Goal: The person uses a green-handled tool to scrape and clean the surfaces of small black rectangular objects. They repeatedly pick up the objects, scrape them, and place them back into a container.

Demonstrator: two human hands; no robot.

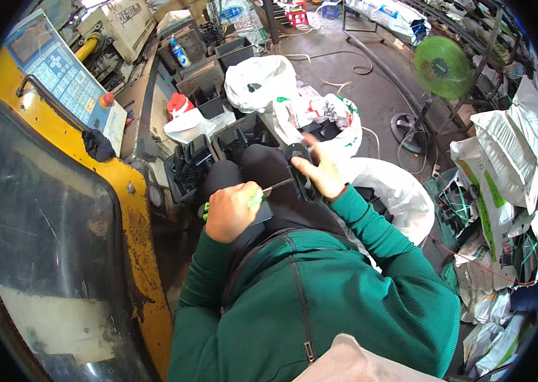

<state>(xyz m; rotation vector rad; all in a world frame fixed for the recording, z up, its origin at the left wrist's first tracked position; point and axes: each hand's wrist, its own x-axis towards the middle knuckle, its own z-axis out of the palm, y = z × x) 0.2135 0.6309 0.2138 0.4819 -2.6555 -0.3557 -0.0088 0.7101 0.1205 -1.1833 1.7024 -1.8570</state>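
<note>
My left hand (236,211) is closed around a green-handled knife (276,186), its thin metal blade pointing right over my lap. A flat dark grey piece (262,214) shows just under that hand; whether the hand touches it I cannot tell. In my right hand (323,169) a black plastic part (302,167) is gripped, with thumb and fingers around its edge. The blade's tip lies close to this part, and I cannot make out whether they touch. Beyond my knees, a black bin (183,191) and a second one (216,141) hold black parts.
White sacks stand ahead (257,71) and at my right (402,184). A yellow machine (138,254) with a control panel (59,73) borders my left. A green fan (442,67) stands far right, cables crossing the floor. Several sacks (495,165) pile along the right side.
</note>
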